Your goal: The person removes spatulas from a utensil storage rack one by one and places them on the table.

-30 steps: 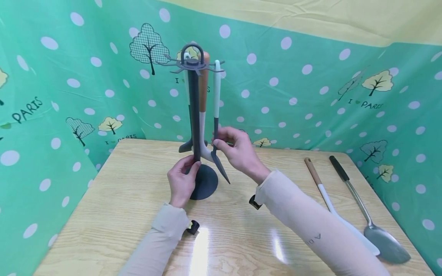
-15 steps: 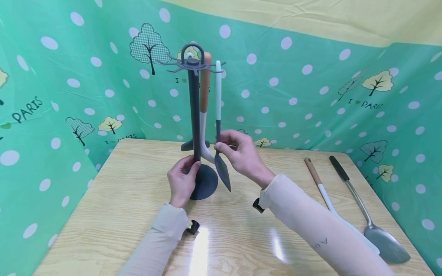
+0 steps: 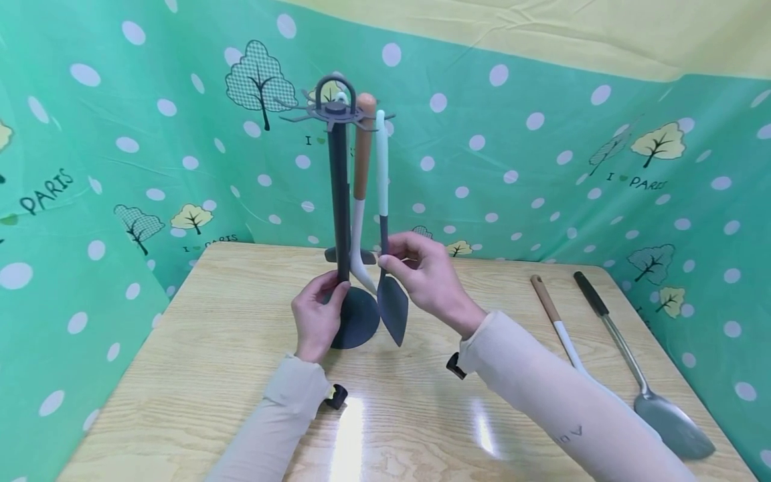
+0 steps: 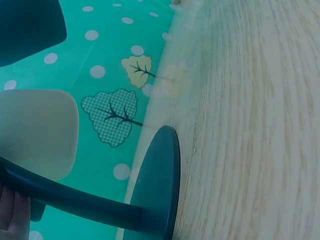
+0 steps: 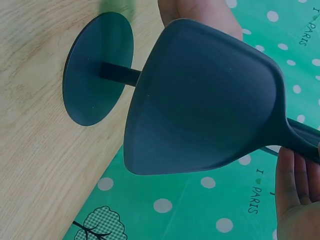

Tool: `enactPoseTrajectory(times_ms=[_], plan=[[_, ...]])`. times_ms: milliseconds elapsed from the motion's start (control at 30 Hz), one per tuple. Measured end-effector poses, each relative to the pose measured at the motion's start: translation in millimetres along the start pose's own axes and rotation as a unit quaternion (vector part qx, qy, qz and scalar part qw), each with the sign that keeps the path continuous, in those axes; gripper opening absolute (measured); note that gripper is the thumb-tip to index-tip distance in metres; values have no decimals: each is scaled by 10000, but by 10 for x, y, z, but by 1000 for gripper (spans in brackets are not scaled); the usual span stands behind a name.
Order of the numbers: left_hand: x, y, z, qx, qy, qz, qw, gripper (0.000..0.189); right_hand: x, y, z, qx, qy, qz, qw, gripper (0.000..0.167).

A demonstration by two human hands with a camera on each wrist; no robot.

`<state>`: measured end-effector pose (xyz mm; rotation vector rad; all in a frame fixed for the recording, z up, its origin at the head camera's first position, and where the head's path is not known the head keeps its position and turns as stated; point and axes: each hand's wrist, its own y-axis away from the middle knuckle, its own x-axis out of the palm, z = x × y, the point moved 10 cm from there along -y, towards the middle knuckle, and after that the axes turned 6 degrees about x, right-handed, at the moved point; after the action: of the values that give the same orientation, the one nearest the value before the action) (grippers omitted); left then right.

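A dark utensil stand rises from a round base on the table. Low on its pole, my left hand grips it between thumb and fingers. My right hand pinches the neck of a turner with a mint handle and dark grey head. The turner's top is at a hook on the stand's right, its broad head filling much of the right wrist view. Beside it hangs a wooden-handled utensil with a white neck. A dark-headed utensil hangs behind the pole, mostly hidden.
On the table's right side lie a white spatula with a wooden handle, partly hidden by the right sleeve, and a metal turner with a black handle. A green dotted cloth stands behind the wooden table.
The stand's hook ring has rotated, carrying the hanging utensils rightward. The turner's head has swung to face the camera. My right hand has shifted slightly right and nearer; my left stays put.
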<state>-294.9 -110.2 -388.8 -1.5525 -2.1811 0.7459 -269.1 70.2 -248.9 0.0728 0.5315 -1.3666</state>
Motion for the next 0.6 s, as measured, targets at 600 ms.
enactPoseTrajectory(times_ms=[600], plan=[[-13,-27,-392,34,-96,79,9999,23,-26,14,-134,-444,-21,-230,9987,14]])
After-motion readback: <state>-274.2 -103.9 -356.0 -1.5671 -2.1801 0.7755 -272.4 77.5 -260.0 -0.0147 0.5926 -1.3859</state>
